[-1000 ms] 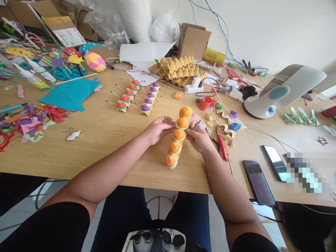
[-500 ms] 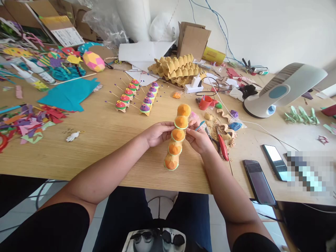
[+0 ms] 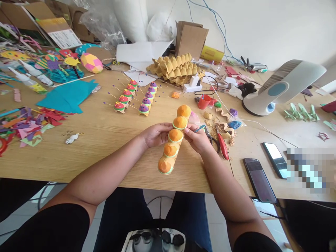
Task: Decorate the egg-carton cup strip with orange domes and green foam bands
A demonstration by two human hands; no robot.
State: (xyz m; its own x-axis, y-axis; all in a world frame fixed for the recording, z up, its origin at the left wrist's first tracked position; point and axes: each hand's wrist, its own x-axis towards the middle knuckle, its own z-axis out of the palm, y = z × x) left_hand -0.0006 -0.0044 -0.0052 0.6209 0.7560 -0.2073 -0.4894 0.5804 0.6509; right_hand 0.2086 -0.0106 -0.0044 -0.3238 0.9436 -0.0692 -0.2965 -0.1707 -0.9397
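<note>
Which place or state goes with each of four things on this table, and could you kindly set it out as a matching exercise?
Things:
1. Orange-topped strip
2. Egg trays
3. Fan
4. Teal paper

Places or states:
A. Stacked in front of the cardboard box
B. Lying flat on the table's left side
C. Held between the left hand and right hand
D. Standing on the table's right side

Pairs: 1-C, 2-A, 3-D, 4-B

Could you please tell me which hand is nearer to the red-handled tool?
Right. The right hand is a little to the left of the red-handled tool; the left hand is farther away, at the left side of the orange-topped strip.
</note>
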